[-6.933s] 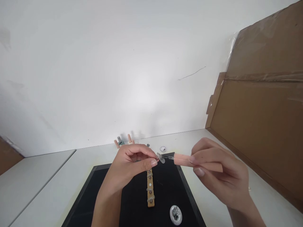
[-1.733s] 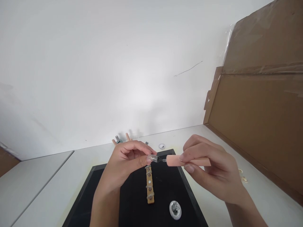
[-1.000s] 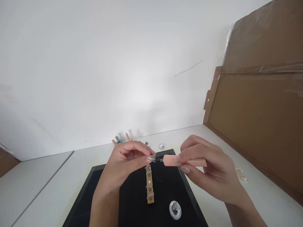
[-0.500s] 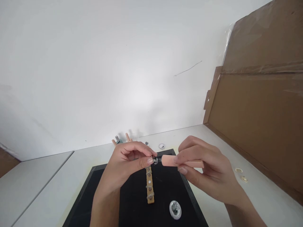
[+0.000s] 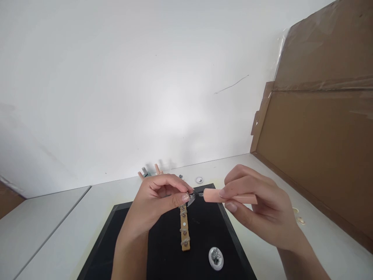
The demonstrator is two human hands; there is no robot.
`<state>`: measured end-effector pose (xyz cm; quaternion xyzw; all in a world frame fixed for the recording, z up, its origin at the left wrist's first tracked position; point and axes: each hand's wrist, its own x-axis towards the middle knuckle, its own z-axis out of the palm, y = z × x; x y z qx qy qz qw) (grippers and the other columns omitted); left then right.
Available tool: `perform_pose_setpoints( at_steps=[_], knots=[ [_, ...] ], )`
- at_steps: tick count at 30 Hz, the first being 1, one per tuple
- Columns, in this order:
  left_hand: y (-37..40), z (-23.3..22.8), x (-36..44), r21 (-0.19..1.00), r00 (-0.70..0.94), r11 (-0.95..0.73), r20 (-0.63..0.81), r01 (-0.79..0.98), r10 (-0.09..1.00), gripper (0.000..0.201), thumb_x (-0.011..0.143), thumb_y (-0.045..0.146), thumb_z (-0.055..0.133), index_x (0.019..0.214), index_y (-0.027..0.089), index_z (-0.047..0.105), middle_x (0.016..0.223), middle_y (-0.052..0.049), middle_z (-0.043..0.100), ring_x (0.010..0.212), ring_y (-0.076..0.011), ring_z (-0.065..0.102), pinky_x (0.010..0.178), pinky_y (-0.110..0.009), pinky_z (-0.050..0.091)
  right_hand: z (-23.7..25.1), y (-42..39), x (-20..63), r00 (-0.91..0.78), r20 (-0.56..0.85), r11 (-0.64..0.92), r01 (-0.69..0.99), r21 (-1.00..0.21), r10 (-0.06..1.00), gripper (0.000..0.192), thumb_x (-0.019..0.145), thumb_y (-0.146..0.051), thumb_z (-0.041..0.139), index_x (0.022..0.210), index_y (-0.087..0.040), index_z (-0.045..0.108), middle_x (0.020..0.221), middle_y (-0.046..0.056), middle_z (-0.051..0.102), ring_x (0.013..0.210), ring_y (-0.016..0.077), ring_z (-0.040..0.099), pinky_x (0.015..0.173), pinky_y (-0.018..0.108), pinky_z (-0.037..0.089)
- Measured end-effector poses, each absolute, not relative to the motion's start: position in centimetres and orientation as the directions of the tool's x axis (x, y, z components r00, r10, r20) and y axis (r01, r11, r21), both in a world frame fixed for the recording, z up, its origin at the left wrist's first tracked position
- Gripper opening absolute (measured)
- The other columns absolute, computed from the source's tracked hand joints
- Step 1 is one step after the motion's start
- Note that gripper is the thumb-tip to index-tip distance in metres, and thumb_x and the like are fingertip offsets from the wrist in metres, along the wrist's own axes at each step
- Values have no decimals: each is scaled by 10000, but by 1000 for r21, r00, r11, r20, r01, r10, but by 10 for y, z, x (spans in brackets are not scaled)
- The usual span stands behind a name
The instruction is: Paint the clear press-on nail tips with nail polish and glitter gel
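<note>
My left hand [image 5: 163, 200] pinches a small clear curved piece that looks like a false nail tip [image 5: 191, 200] between thumb and fingertips. In my right hand [image 5: 256, 206] is a nail polish brush [image 5: 215, 195] with a long peach cap for a handle, lying nearly level. Its dark bristles point left and reach the nail tip; whether they press on it I cannot tell. Below the hands lies a yellowish strip [image 5: 184, 229] bearing several clear pieces on small round studs. My fingers hide the strip's far end.
A black mat [image 5: 166, 256] lies on the white table, with a white oval dish [image 5: 216, 258] holding dark bits on it. Peach-capped bottles [image 5: 157, 169] stand behind my left hand. A small white dish [image 5: 199, 180] is at the back. Cardboard [image 5: 320, 155] rises at the right.
My right hand has shifted slightly right with the brush, so more of the dark bristles show. The clear piece is tilted differently in my left hand, which has hardly moved.
</note>
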<state>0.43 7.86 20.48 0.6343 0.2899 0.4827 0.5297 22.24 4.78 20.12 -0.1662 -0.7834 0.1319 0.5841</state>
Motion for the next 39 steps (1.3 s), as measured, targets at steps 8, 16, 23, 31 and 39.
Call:
perform_pose_setpoints(
  at_steps=[8, 16, 23, 31, 39],
  knots=[
    [79, 202, 3, 953, 378, -271, 302, -133, 875, 102, 699, 119, 824, 700, 211, 781, 732, -20, 775, 667, -136, 693, 600, -193, 566, 199, 48, 221, -216, 875, 901, 106, -420, 433, 168, 850, -62, 617, 933, -206, 641, 639, -25, 544, 637, 120, 524, 534, 226, 441],
    [78, 202, 2, 955, 393, -269, 297, -126, 870, 79, 697, 160, 835, 692, 212, 775, 733, -25, 769, 661, -141, 683, 597, -205, 561, 196, 47, 221, -187, 880, 900, 83, -428, 436, 168, 848, -76, 644, 957, -204, 652, 706, -12, 599, 652, 122, 547, 540, 234, 452],
    [77, 203, 2, 956, 407, -281, 292, -87, 866, 90, 686, 215, 844, 682, 181, 761, 717, -52, 757, 640, -167, 677, 568, -242, 560, 195, 48, 222, -180, 877, 895, 97, -436, 447, 155, 860, -98, 643, 965, -212, 653, 723, -6, 597, 652, 127, 549, 539, 245, 456],
    [78, 201, 2, 954, 437, -256, 298, -153, 849, 99, 705, 137, 827, 706, 223, 779, 712, -1, 761, 618, -111, 660, 566, -175, 542, 195, 48, 222, -190, 873, 893, 101, -438, 450, 159, 863, -81, 633, 964, -204, 648, 732, -9, 591, 663, 114, 546, 550, 233, 458],
    [77, 203, 3, 951, 415, -252, 306, -181, 857, 130, 707, 94, 815, 701, 221, 784, 725, -5, 776, 667, -124, 693, 603, -173, 559, 195, 47, 222, -195, 867, 888, 111, -445, 459, 148, 868, -86, 624, 953, -205, 643, 705, -4, 617, 633, 120, 541, 531, 237, 452]
  ],
)
